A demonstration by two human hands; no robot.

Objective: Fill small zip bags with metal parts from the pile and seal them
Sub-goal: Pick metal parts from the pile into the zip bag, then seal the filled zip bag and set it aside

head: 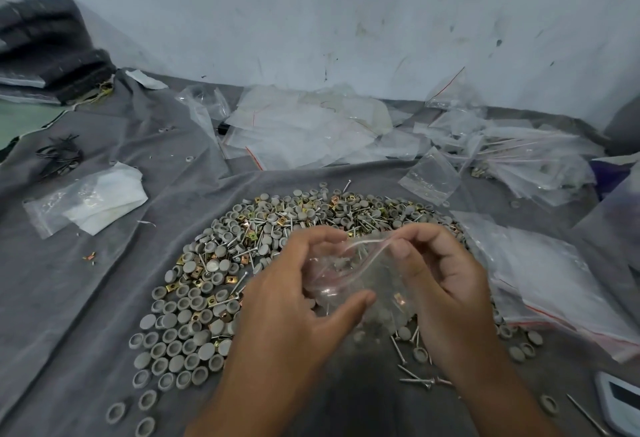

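Clear plastic fills my view at centre: I have one small zip bag [349, 273] held up over the pile [277, 263], my left hand [298, 294] curled round its near side with the thumb under it, my right hand [440, 273] pinching the red-lined zip strip at about two o'clock of the bag. The mouth looks part open, the strip bowed, so I judge sealing is in hand but not finished. Inside I make out a brass clip and some grey caps; how many I cannot tell.

Plenty is left: the pile of caps, screws and clips spreads from nine to one o'clock around my hands on the grey cloth [104, 298]. Empty bags [304, 131] lie heaped at twelve o'clock; a stack of bags [540, 277] sits at three o'clock, whether filled I cannot tell.
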